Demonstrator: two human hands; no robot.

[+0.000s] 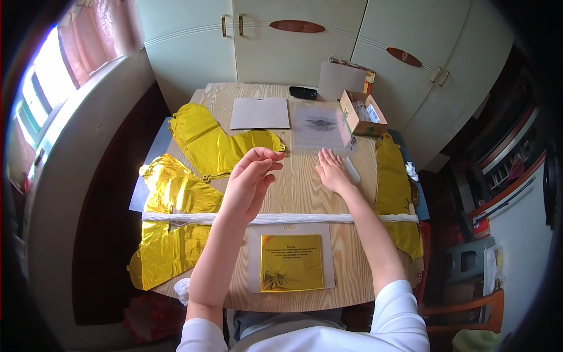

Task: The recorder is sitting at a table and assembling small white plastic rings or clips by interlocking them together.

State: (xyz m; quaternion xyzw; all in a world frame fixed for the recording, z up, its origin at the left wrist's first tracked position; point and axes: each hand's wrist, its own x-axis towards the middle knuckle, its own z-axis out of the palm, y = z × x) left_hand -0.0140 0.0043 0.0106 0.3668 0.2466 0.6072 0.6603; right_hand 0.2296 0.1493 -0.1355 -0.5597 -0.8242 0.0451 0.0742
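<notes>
My left hand (253, 182) is raised over the middle of the table, its thumb and fingers drawn together in a pinch. Anything between the fingertips is too small or hidden to make out. Just behind them lies the tabbed end of a flat gold foil balloon (214, 141). My right hand (333, 170) is stretched out flat at the table, beside a small whitish strip (352, 170) and near a stack of clear plastic bags (316, 124). Close to my body, a folded gold foil sheet (291, 264) with dark print lies on a white card (255, 252).
A long white strip (293, 219) crosses the table beneath my forearms. More gold foil lies at the left (176, 188) and right edges (393, 176). Toward the back are a pale card (260, 113), a black object (302, 92) and an open cardboard box (378, 127).
</notes>
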